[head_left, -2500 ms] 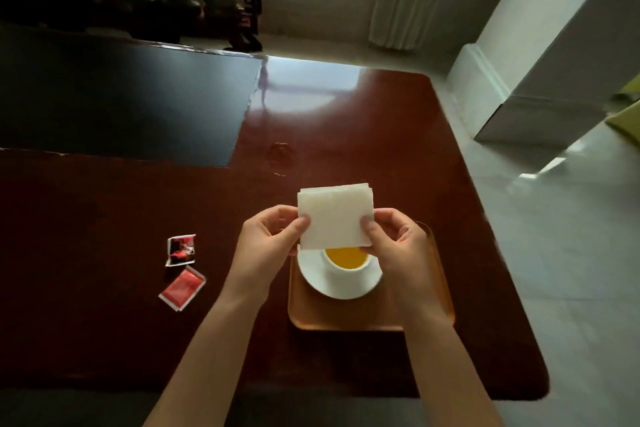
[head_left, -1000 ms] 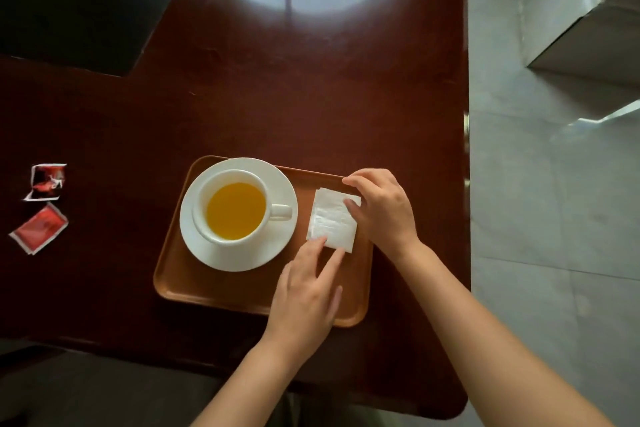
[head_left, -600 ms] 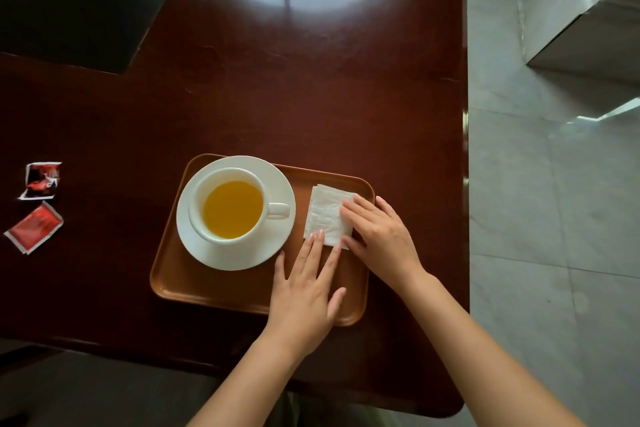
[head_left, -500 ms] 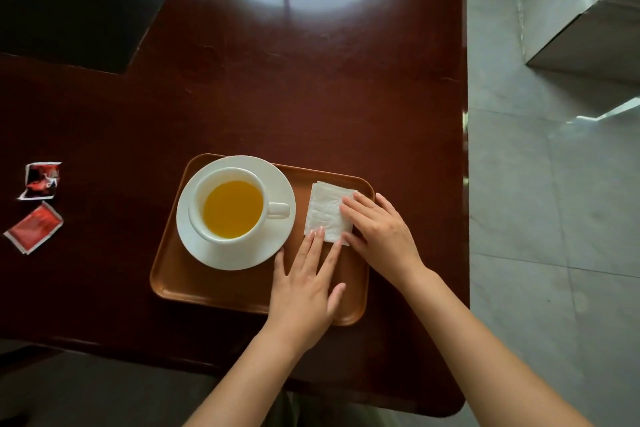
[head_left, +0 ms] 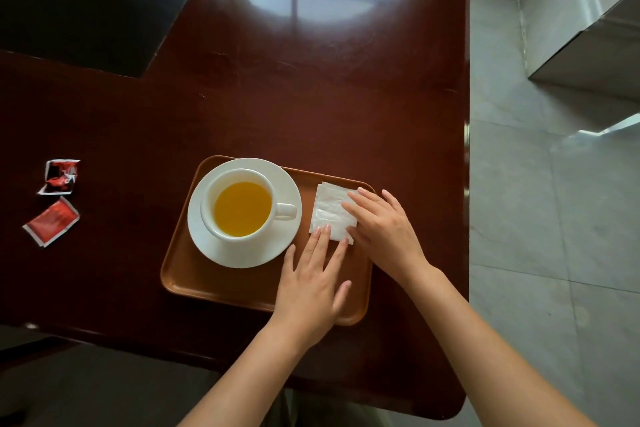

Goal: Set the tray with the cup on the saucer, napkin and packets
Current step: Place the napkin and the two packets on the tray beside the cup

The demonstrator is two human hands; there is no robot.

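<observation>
- Head view: left hand (head_left: 309,284) and right hand (head_left: 382,230), fingers spread flat, press the napkin (head_left: 329,210) onto the tray (head_left: 221,282) beside the saucer (head_left: 277,246) (probably smoothing its fold).
- Packets (head_left: 53,196) lie well apart on the table (head_left: 311,97), not yet on the tray.

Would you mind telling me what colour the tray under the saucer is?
The tray is orange-brown, plain with no pattern; the head view shows it clearly.

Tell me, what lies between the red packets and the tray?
Nothing: the head view shows only bare dark table between the red packets and the tray.
</observation>
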